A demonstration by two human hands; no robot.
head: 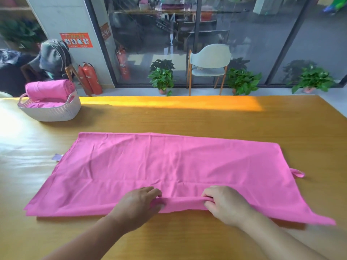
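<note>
Pink towel (165,166) lies flat on worktop (187,117), frame centre. Left hand (139,203) and right hand (223,203) fingers pinch its near-edge fold. Lilac label (57,157) at towel's left edge, unreadable.

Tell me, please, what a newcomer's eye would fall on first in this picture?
The large bright pink cloth, spread flat across the middle of the yellow-brown wooden table, strikes first. At its near edge the left hand and the right hand each pinch a raised fold of it. At the table's far left stands a white woven basket holding rolled pink cloths.
</note>
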